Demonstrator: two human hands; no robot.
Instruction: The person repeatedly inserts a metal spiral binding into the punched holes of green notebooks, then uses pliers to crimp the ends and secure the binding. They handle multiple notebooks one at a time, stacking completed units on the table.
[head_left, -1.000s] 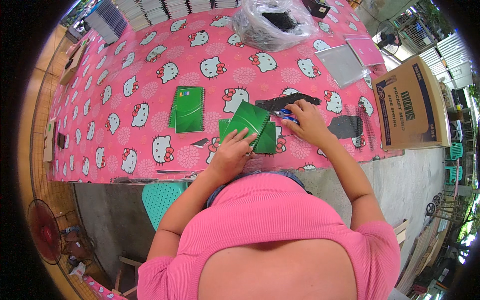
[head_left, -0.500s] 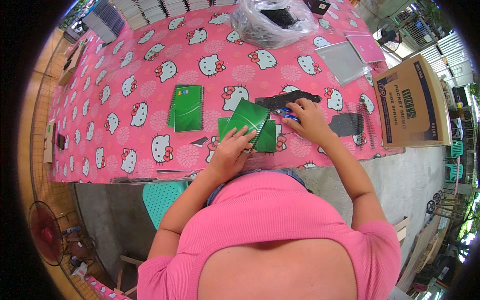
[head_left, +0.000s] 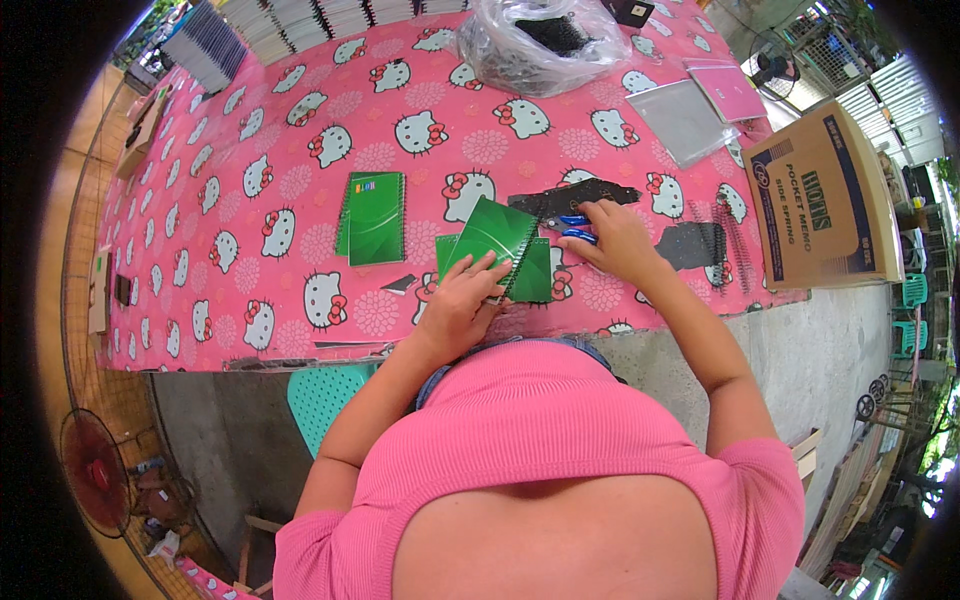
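Note:
Under my left hand [head_left: 466, 300] is a green spiral notebook [head_left: 490, 238], tilted, its black coil along the right edge. The fingers lie over its lower part and grip it; my thumb is hidden. Beneath it another green notebook [head_left: 537, 275] lies crosswise. My right hand [head_left: 618, 242] is closed on blue-handled pliers [head_left: 579, 236], whose jaws point left toward the held notebook's coil. Just beyond the pliers lies a ragged black strip [head_left: 610, 191]. Two overlapping green spiral notebooks, the upper one [head_left: 376, 220] showing its coil, rest to the left.
A brown carton [head_left: 822, 205] stands at the right edge of the pink patterned table. Black coils [head_left: 735, 250] and a dark sheet [head_left: 690, 247] lie before it. Farther back are a clear plastic bag [head_left: 540, 50] of black coils, a clear sheet [head_left: 680, 122] and notebook stacks [head_left: 205, 48].
My right hand and the pliers have shifted slightly left, and the blue handles stand a little farther apart. My left hand and the notebook stay in place.

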